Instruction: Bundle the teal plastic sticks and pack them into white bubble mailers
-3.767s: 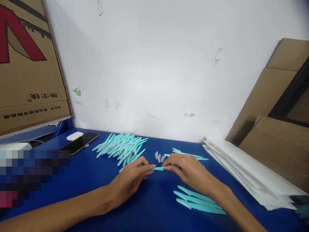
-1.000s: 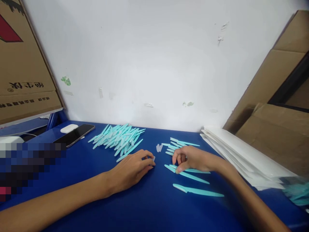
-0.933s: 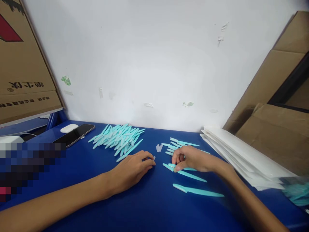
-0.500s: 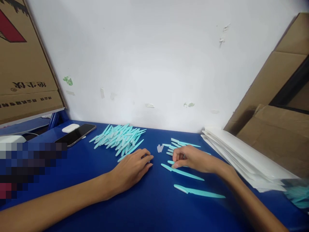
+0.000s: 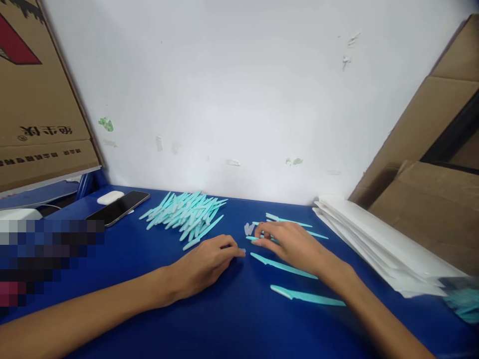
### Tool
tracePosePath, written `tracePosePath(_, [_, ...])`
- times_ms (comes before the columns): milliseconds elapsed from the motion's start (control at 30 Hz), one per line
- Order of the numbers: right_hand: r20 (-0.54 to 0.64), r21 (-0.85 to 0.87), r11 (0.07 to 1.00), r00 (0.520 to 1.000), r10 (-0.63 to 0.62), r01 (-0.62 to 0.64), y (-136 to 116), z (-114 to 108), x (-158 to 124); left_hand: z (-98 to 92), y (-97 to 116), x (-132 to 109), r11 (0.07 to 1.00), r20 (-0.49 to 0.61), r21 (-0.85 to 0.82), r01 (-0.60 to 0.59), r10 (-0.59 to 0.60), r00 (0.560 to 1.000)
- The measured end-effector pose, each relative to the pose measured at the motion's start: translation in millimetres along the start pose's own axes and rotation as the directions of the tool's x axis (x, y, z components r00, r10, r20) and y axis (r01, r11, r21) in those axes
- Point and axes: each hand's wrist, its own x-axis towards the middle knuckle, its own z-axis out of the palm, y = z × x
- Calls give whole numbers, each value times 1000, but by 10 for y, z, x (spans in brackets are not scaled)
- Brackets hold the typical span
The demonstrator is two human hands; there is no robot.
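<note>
My left hand (image 5: 211,262) rests on the table at centre, its thumb and forefinger pinched on a small translucent cap (image 5: 243,251). To its right, my right hand (image 5: 288,242) is closed on a teal eyebrow razor (image 5: 250,239); one tip pokes out left of the fingers and the rest is mostly hidden. Two more translucent caps (image 5: 249,229) lie just beyond. Nearer me, a teal razor (image 5: 284,267) and a lower one (image 5: 307,296) lie apart, roughly parallel. Several others, partly covered by my right hand, lie behind it.
A heap of teal razors (image 5: 190,212) lies on the blue table (image 5: 232,324) at left. A phone (image 5: 119,207) and a white case (image 5: 110,198) are farther left. White sheets or bags (image 5: 374,244) are stacked at right, before a cardboard box (image 5: 430,209). A white wall stands behind.
My right hand has moved left with a razor, toward my left hand. My left fingers have shifted slightly right, and the cap in them now shows.
</note>
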Motion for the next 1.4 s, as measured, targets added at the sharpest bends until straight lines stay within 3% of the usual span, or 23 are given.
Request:
tracePosePath(233, [13,-10,999,999,-50,50,-56,14,-5,-19,75,21,990,-88,-17,139,-140,986])
tracePosePath(467, [13,-38,996,996,-86,86,-74,87,17,-58,116,13,995,-166,-37,89,-94,982])
tracePosePath(700, [-63,113,986,991,-117,124,-161,146,10,-78,131,32,995,-265,-87,38,-60,963])
tracePosePath(967, [-123,150,972,979,-164,181,-173,224,-2,-31,45,51,959,-283,-140,248,-278,918])
tracePosePath(1067, [-116,142,975,981,-154,169,-191,209,-6,-21,43,35,969,-271,-134,206,-236,933])
tracePosePath(1233, [-111,146,969,977,-184,199,-279,229,-8,8,41,-9,988,-299,-147,41,-84,951])
tracePosePath(1400, [-129,132,965,970,-208,225,-290,256,-2,5,57,-11,988,-260,-124,96,-126,958])
